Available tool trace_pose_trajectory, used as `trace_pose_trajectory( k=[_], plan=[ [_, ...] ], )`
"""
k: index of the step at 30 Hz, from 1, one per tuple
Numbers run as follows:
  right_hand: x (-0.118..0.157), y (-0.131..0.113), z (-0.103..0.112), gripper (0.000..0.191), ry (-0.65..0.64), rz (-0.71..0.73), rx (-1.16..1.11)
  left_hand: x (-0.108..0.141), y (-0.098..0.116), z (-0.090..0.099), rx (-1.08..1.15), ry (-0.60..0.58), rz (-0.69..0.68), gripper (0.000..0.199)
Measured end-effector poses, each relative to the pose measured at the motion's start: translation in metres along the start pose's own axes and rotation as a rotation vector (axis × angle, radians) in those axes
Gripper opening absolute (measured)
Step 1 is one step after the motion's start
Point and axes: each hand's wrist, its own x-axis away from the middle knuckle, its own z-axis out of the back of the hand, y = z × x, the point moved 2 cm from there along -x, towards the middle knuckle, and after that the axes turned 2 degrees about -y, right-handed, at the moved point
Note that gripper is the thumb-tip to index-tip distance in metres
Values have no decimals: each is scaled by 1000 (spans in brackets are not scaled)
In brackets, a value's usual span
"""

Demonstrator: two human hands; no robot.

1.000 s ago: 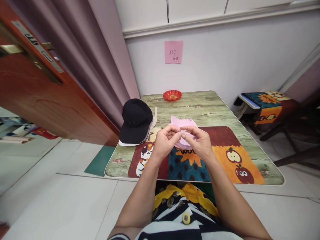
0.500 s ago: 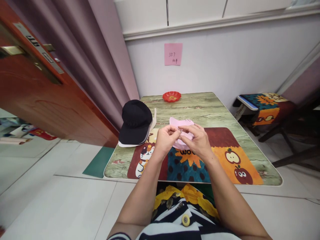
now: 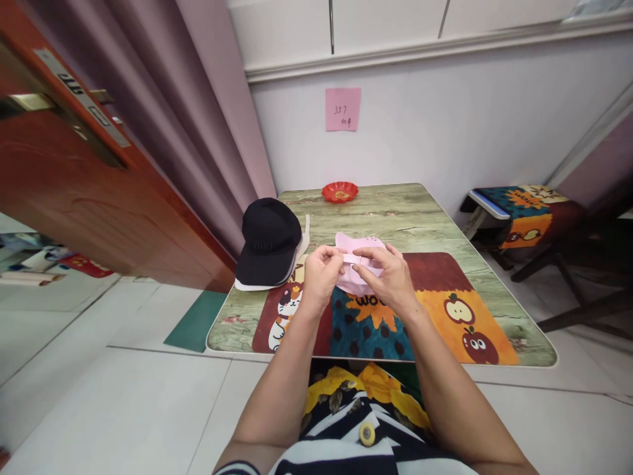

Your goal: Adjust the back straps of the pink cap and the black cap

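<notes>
A pale pink cap (image 3: 353,243) lies on the patterned mat (image 3: 440,270) in front of me, partly covered by my fingers. Its narrow strap stretches between my two hands. My left hand (image 3: 322,272) is closed, pinching the left end of the strap between thumb and forefinger. With thumb and fingers curled round the strap's right part, where a thin buckle seems to sit, my right hand (image 3: 388,269) grips the cap. To the left of my hands, a black cap (image 3: 270,241) rests on top of something white or beige.
A red scalloped dish (image 3: 339,192) stands near the back of the wood-patterned table (image 3: 390,211). On the wall is a pink note (image 3: 343,109). A wooden door (image 3: 99,198) and curtain (image 3: 217,99) border the left side; a covered stool (image 3: 524,211) stands at right.
My left hand has moved slightly left, away from my right hand. More of the pink strap now shows between them. The right hand has hardly shifted.
</notes>
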Motion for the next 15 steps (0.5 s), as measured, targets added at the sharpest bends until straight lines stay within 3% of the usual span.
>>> trace_pose_trajectory(
  k=[15],
  plan=[
    [2, 9, -3, 27, -31, -13, -46, -2, 4, 9, 17, -50, -4, 18]
  ],
)
